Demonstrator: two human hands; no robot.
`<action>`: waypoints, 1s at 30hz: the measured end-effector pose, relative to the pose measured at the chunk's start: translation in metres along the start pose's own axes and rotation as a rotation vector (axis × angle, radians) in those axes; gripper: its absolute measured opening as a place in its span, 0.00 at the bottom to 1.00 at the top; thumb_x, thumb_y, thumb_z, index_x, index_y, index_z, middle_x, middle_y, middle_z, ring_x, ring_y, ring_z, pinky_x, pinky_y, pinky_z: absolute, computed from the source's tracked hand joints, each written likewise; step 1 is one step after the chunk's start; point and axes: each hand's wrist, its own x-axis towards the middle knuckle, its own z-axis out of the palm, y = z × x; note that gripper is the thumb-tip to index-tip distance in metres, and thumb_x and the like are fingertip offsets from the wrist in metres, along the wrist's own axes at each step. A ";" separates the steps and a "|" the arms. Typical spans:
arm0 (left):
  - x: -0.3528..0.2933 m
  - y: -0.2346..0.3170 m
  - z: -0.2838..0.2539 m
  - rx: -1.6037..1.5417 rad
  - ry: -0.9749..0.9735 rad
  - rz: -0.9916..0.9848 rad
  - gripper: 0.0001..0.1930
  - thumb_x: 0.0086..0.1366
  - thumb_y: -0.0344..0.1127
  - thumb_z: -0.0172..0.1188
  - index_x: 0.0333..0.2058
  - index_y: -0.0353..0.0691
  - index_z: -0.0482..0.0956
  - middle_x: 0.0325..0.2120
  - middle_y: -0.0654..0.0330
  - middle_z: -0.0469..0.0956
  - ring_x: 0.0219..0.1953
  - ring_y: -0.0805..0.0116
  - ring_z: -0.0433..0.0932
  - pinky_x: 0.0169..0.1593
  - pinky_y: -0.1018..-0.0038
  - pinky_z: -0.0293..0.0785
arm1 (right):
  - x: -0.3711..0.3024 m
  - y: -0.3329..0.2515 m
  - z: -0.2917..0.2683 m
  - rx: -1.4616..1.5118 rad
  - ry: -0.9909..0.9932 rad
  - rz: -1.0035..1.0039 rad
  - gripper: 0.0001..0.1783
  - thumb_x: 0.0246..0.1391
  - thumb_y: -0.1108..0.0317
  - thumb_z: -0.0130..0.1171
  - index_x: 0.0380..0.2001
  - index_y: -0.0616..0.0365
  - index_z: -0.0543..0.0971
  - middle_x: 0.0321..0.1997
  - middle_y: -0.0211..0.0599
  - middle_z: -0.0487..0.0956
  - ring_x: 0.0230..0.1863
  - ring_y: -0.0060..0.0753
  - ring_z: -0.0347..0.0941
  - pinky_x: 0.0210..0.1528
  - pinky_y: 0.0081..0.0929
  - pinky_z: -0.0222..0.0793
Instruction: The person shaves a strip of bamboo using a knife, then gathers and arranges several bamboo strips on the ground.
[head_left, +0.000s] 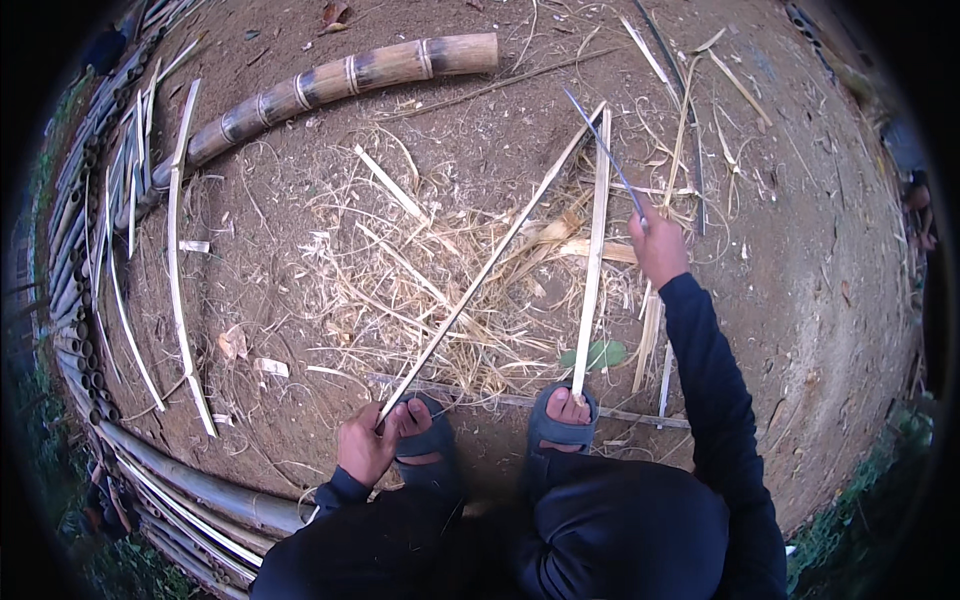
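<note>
My left hand (pixel 366 446), beside my left sandalled foot, is closed on the near end of a long thin bamboo strip (pixel 490 262). That strip slants away to the right. Farther off on the right, my right hand (pixel 659 247) grips a long narrow knife (pixel 620 172) whose blade points away and a little left. The blade crosses close to the strip's far end; I cannot tell if they touch. A paler, wider bamboo strip (pixel 596 255) runs from my right foot (pixel 566 405) to nearly the same far point, its near end at the toes.
Shavings (pixel 400 290) litter the brown dirt ahead. A thick curved bamboo pole (pixel 375 70) lies at the far left, near another split strip (pixel 177 250). Stacked bamboo poles (pixel 75 300) line the left edge. A green leaf (pixel 605 354) lies by my right foot. Someone (pixel 922 210) is at the right rim.
</note>
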 end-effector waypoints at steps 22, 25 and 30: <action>-0.007 -0.007 -0.002 0.303 -0.028 0.035 0.17 0.60 0.39 0.63 0.36 0.35 0.64 0.22 0.41 0.76 0.24 0.40 0.78 0.26 0.51 0.74 | -0.051 -0.060 0.022 -0.236 -0.273 -0.558 0.28 0.62 0.60 0.53 0.65 0.42 0.65 0.18 0.39 0.75 0.18 0.38 0.77 0.22 0.41 0.78; -0.006 -0.005 -0.001 0.334 -0.058 0.008 0.18 0.58 0.38 0.63 0.37 0.34 0.64 0.26 0.40 0.77 0.26 0.40 0.79 0.27 0.52 0.75 | -0.059 -0.064 0.006 -0.275 -0.319 -0.645 0.27 0.62 0.57 0.54 0.64 0.41 0.66 0.20 0.43 0.76 0.20 0.43 0.78 0.24 0.42 0.77; -0.007 -0.006 -0.003 0.329 -0.078 -0.015 0.19 0.57 0.37 0.65 0.37 0.35 0.63 0.28 0.43 0.76 0.26 0.40 0.79 0.28 0.53 0.76 | -0.036 -0.040 0.021 -0.132 -0.192 -0.280 0.26 0.61 0.59 0.54 0.62 0.46 0.69 0.21 0.48 0.77 0.22 0.51 0.78 0.29 0.47 0.76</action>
